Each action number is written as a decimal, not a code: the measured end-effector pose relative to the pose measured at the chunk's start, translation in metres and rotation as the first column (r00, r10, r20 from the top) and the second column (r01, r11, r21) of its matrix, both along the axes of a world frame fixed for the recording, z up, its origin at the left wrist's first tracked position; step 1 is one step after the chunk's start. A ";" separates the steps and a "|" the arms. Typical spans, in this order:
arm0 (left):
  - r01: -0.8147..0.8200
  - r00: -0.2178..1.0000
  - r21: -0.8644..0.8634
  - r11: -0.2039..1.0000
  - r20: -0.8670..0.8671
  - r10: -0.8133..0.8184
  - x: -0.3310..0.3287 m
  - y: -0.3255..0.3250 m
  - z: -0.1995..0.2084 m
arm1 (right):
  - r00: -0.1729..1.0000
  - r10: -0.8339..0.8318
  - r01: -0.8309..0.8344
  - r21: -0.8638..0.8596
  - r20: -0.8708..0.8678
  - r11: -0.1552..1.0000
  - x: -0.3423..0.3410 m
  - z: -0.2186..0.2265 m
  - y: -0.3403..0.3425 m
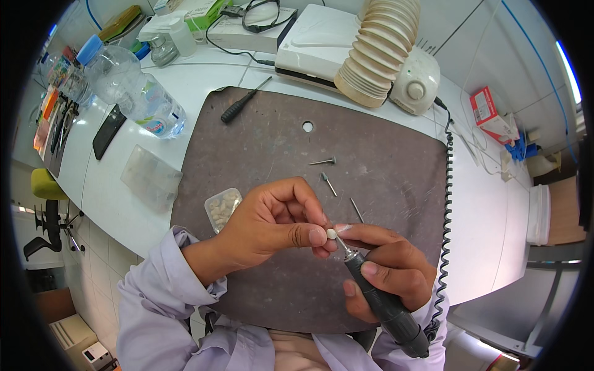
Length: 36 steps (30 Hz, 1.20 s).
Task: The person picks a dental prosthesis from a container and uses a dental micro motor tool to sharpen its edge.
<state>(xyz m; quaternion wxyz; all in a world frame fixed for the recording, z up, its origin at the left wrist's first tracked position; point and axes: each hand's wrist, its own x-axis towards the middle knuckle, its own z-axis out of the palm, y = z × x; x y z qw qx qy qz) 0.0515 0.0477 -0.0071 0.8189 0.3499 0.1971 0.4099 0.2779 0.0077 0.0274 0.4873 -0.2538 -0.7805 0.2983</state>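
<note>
My left hand (272, 219) pinches a small white piece like a tooth crown (331, 234) between thumb and fingertips. Wrapped in my right hand (396, 269) is a black rotary handpiece (387, 303), slanting up and left, its thin metal tip meeting or nearly meeting the white piece; the exact contact is too small to tell. By my left wrist, partly covered by that hand, a clear plastic box (218, 206) holds several off-white pieces. Beyond my fingers lie three loose burs: one (323, 162) farthest off, another (329, 184) closer, a third (357, 210) nearest my right hand.
A brown mat (260, 148) covers the middle of the white bench. On it rests a black-handled screwdriver (245, 100). A ribbed hose (377, 52) hangs over the far edge. Left stand a water bottle (133, 86) and a phone (109, 132). A coiled cord (447, 204) runs along the right.
</note>
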 end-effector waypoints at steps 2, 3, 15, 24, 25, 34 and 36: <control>-0.001 1.000 -0.009 1.000 0.000 0.001 0.001 0.000 0.001 | 1.000 0.005 -0.005 -0.005 0.000 1.000 0.001 0.002 0.000; -0.002 1.000 -0.014 1.000 0.000 0.002 0.001 0.000 0.001 | 1.000 0.005 -0.005 -0.008 -0.002 1.000 0.001 0.002 -0.001; -0.009 1.000 -0.006 1.000 -0.006 0.009 0.001 0.001 0.000 | 1.000 0.012 -0.012 -0.016 0.016 1.000 0.002 0.003 -0.001; -0.010 1.000 -0.010 1.000 -0.020 0.009 0.000 0.001 0.000 | 1.000 0.012 -0.011 -0.013 0.018 1.000 0.001 0.004 0.000; -0.010 1.000 -0.010 1.000 -0.018 0.010 0.000 0.001 0.000 | 1.000 0.013 -0.013 -0.010 0.019 1.000 0.001 0.004 0.000; -0.012 1.000 -0.002 1.000 -0.018 0.012 0.000 0.001 0.001 | 1.000 0.007 -0.007 0.001 0.011 1.000 0.001 0.003 0.000; -0.007 1.000 -0.005 1.000 -0.013 0.007 0.001 0.001 0.001 | 1.000 0.001 -0.001 0.003 0.014 1.000 0.001 0.003 -0.001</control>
